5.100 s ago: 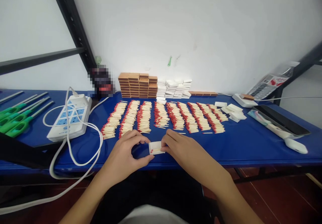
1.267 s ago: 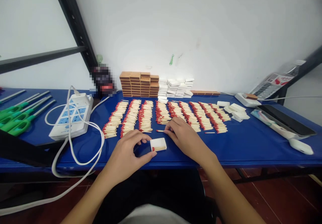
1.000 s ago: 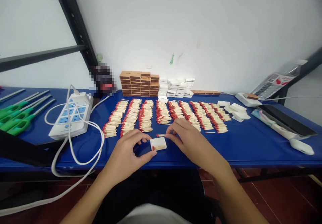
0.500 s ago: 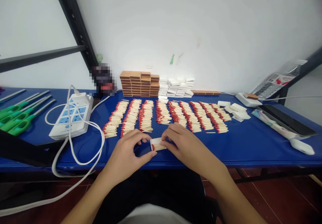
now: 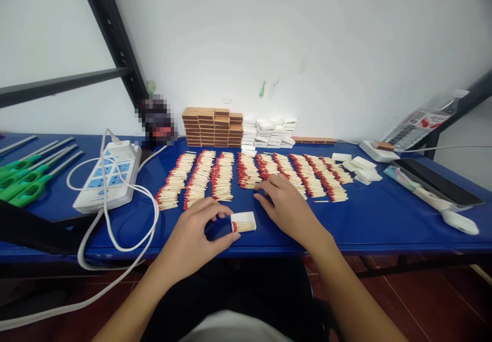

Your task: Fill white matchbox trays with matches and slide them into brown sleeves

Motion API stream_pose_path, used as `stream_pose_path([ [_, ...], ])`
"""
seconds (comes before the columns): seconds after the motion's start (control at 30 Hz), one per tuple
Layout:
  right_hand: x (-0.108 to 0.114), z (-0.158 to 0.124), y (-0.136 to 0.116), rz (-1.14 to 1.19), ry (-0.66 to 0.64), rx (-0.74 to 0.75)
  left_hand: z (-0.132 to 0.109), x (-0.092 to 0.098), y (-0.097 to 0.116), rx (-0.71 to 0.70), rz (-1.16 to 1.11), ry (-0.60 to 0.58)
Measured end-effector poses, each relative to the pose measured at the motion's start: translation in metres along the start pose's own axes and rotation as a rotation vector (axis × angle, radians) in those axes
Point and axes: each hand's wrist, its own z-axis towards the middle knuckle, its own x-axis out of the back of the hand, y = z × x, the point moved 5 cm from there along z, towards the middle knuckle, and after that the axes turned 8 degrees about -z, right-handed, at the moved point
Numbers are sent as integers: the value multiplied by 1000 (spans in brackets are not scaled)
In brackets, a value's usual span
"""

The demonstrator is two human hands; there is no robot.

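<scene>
A small white tray [image 5: 246, 217] with some red-tipped matches [image 5: 244, 226] in its near part lies at the front of the blue table. My left hand [image 5: 202, 226] holds the tray's left end between thumb and fingers. Up and to the right of the tray, my right hand [image 5: 282, 203] is at the near edge of the match piles, its thumb and fingers apart, with nothing visible between them. Several rows of matches [image 5: 198, 178] lie side by side behind both hands.
Stacked brown matchboxes [image 5: 213, 126] and white trays [image 5: 269, 133] stand by the wall. A white power strip [image 5: 111, 178] with looping cables and green-handled scissors [image 5: 26, 183] are at left. Loose white trays [image 5: 363, 167], a black phone [image 5: 438, 180] and a plastic bottle [image 5: 426, 121] are at right.
My right hand has let go of the matches in the tray and moved up and right to the match piles. My left hand stays at the tray.
</scene>
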Motion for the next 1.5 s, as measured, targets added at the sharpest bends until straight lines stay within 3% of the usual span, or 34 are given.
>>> stream_pose_path([
  [0.77, 6, -1, -1, 52, -11, -1, 0, 0, 0, 5, -10, -7],
  [1.07, 5, -3, -5, -42, -54, 41, 0, -1, -2, 11, -9, -11],
  [1.5, 4, 1, -9, 37, 18, 3, 0, -1, 0, 3, -11, -4],
])
